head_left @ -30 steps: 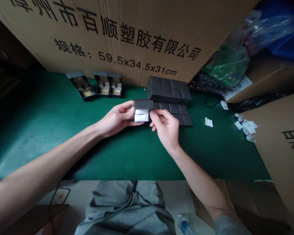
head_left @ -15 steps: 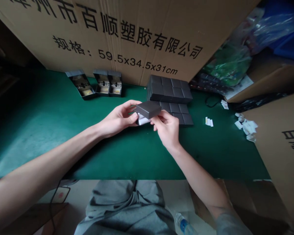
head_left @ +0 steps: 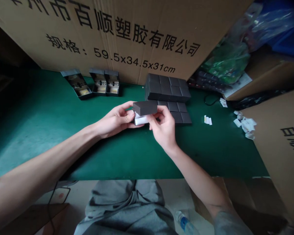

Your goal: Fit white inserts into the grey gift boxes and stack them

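Box lid [head_left: 145,108], dark grey, sits between the two hands, above the mat and just in front of the lower row of closed boxes. It lies across the top of a white box base [head_left: 140,119], mostly covering it, with the white front still showing below the lid.

Left hand [head_left: 115,120]: fingers pressed together and curled around the far side of the white base, thumb on its near side. The base is held between them, with the lid's left end just above the fingertips.

Right hand [head_left: 163,126]: fingers bunched, pinching the right end of the lid. Exact thumb position is hard to tell.

Green mat [head_left: 63,153] lies under everything. Taking the hands as centre:
- 10 o'clock: open black box [head_left: 76,83], tilted on the mat, plus a pair of open black boxes [head_left: 104,82] side by side, gold-toned inserts in all three.
- 1 o'clock: block of closed boxes [head_left: 167,87], stacked and touching, with the lower row [head_left: 178,112] in front of it.
- 3 o'clock: white paper strip [head_left: 207,120], then a scatter of paper scraps [head_left: 244,125] at the mat's edge.
- 12 o'clock: large cardboard carton [head_left: 112,39] with black print, standing behind the mat.
- 2 o'clock: green plastic bag [head_left: 225,62], beside the carton.
- 6 o'clock: grey hoodie [head_left: 124,209] below the mat edge, water bottle [head_left: 185,223] near it.
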A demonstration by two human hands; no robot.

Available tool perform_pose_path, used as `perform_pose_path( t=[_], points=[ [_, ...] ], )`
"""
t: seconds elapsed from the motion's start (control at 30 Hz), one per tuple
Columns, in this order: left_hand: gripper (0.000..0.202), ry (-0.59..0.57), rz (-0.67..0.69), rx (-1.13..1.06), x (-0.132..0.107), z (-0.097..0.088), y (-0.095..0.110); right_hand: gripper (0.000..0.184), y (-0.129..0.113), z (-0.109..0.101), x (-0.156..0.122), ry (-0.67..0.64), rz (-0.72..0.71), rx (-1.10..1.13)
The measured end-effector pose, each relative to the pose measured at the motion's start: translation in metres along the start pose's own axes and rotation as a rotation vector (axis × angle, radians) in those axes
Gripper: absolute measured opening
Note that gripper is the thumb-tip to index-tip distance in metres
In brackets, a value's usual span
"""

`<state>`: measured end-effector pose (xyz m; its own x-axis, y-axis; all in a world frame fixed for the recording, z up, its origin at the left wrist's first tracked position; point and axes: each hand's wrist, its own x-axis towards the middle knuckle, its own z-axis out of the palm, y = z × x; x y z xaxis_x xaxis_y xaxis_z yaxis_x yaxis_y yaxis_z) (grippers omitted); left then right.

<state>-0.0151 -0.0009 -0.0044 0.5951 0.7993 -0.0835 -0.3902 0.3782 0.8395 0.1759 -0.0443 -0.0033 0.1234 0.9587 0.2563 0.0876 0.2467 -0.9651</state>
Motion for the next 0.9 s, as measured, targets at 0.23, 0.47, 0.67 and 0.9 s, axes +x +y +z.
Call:
perform_pose_path(
  t=[0.23, 0.47, 0.67, 0.9],
  points=[
    [0.037, -0.005, -0.012, -0.025, 0.0018, -0.0008, 0.0006, 0.033, 0.0003, 0.0023, -0.0024, -0.089, 0.073, 0.057],
    [0.039, -0.007, 0.016, 0.009, 0.0004, -0.0004, 0.0044, 0.051, -0.0016, 0.0033, -0.0022, -0.242, 0.188, 0.172],
    [0.039, -0.065, 0.024, 0.044, 0.0005, -0.0063, 0.0003, 0.043, -0.0023, 0.0005, 0.0003, -0.246, 0.228, 0.186],
    [0.039, -0.093, 0.018, 0.064, 0.0, -0.0027, 0.0014, 0.039, 0.0014, -0.001, -0.0014, -0.238, 0.199, 0.109]
  ],
)
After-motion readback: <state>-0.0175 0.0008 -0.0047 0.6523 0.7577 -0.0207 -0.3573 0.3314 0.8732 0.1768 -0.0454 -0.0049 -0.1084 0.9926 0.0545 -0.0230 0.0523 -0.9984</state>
